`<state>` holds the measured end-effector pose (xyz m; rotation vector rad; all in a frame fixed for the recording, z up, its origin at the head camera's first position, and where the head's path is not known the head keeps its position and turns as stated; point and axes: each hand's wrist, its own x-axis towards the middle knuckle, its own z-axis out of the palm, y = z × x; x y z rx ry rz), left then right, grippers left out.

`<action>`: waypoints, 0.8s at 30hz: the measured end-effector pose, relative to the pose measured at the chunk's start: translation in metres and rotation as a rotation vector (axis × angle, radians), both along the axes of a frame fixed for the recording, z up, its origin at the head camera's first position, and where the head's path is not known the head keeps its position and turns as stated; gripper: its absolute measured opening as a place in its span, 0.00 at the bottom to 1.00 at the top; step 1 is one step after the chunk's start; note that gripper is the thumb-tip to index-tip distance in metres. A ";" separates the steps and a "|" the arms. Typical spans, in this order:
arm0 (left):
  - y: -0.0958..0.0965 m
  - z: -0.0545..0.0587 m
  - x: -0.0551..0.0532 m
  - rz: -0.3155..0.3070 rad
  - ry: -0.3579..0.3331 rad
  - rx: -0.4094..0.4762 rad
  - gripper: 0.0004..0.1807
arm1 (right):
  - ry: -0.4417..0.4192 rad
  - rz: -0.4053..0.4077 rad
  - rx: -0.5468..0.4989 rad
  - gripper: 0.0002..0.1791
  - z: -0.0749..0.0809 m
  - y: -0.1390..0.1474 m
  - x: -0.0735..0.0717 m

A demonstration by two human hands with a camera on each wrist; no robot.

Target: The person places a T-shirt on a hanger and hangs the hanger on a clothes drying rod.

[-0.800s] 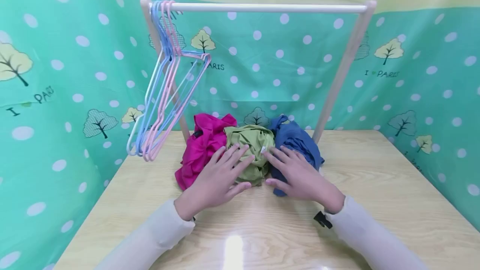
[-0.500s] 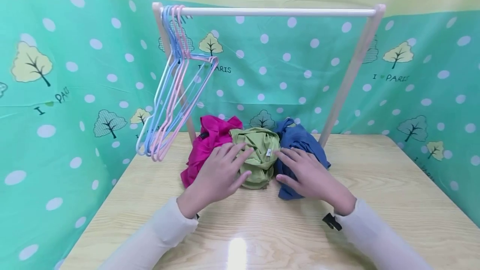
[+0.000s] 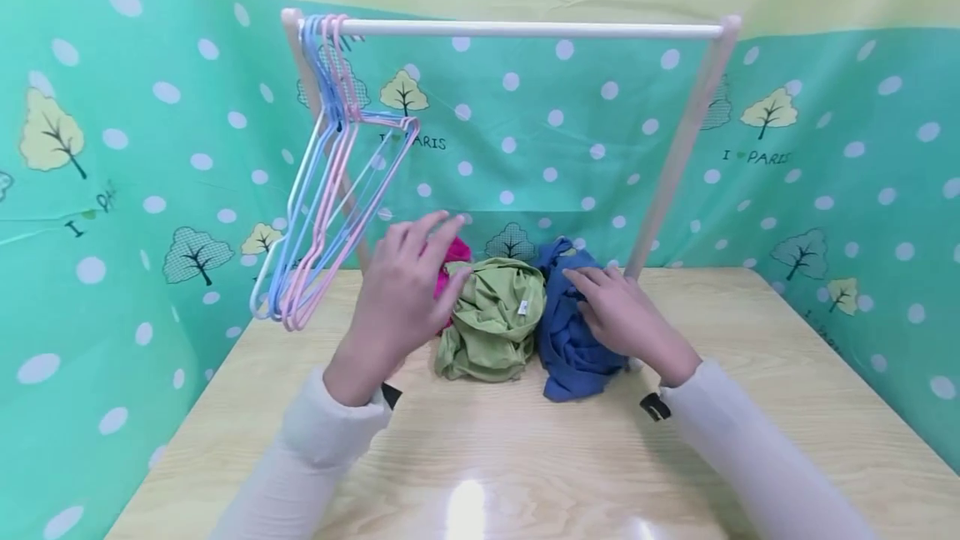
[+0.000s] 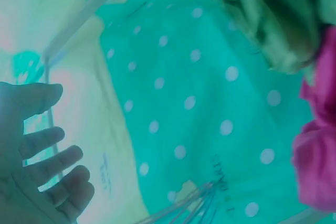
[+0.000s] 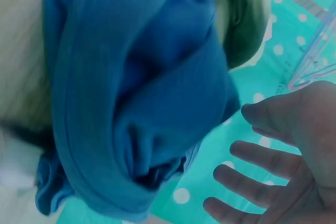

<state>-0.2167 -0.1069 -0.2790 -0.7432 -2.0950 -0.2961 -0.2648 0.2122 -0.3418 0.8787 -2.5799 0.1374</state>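
Observation:
My left hand (image 3: pixel 401 290) is raised in front of the magenta garment (image 3: pixel 456 252), hiding most of it in the head view. Its fingers are loosely bent and hold nothing; in the left wrist view they stand apart from the magenta cloth (image 4: pixel 317 166). A crumpled olive-green garment (image 3: pixel 495 319) with a small white label lies in the middle. To its right is a bunched blue garment (image 3: pixel 570 340). Over that one hovers my right hand (image 3: pixel 630 319), fingers spread and relaxed. The right wrist view has the thumb tip close beside the blue cloth (image 5: pixel 157 108).
A rack with a white rail (image 3: pixel 525 28) and pale wooden posts stands behind the garments. Several pink, blue and white hangers (image 3: pixel 330 215) hang at its left end, close to my left hand. The wooden table (image 3: pixel 540 465) is bordered by a dotted teal curtain (image 3: pixel 840 273).
My left hand has risen and moved left, off the green garment. My right hand has shifted slightly right over the blue one, uncovering more of it. The garments stay put.

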 end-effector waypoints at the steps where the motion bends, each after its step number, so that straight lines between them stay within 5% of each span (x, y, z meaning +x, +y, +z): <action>1: -0.002 0.004 0.001 0.008 0.010 0.022 0.31 | 0.000 -0.011 0.011 0.28 0.001 -0.001 -0.003; 10: -0.017 0.030 0.004 0.162 0.191 0.180 0.26 | -0.052 -0.082 0.073 0.19 0.012 -0.005 -0.037; 17: -0.025 0.040 0.016 0.297 0.261 0.336 0.23 | -0.117 -0.089 0.115 0.11 0.014 -0.003 -0.054; 24: -0.042 0.043 0.022 0.407 0.163 0.451 0.26 | -0.149 -0.153 0.155 0.10 0.012 -0.003 -0.063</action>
